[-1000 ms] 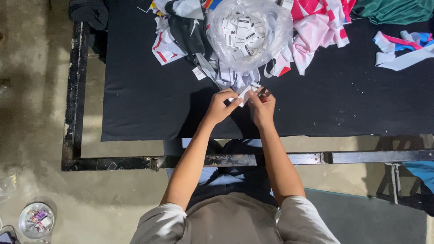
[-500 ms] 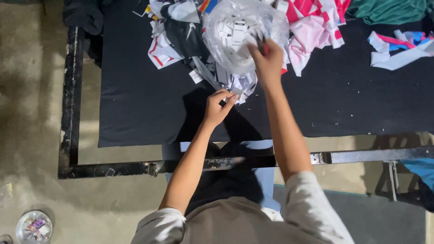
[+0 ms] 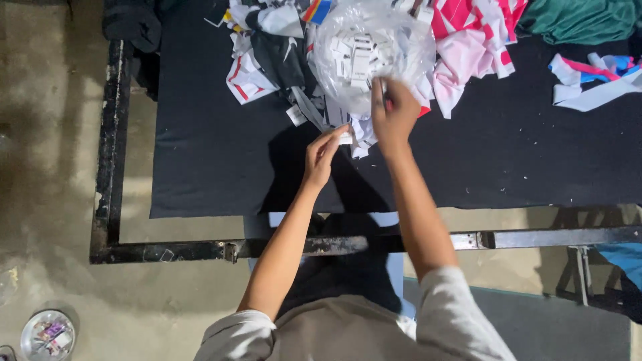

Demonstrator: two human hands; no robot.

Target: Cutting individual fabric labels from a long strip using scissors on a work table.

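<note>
A clear plastic bag full of small white tags lies on the black cloth-covered table, among fabric scraps. My right hand is at the bag's lower edge with its fingers pinched together; what it pinches is too small to make out. My left hand sits just left of it and pinches a small white tag next to a loose heap of white tags. Both forearms reach out over the table's near edge.
Pink, red and white fabric pieces lie to the right of the bag, a green cloth at the far right, and striped strips beside it. A black metal frame borders the table. A round dish sits on the concrete floor.
My right hand went from the tag pile up into the bag and has come back down to the bag's lower edge. My left hand stayed near the pile holding a tag.
</note>
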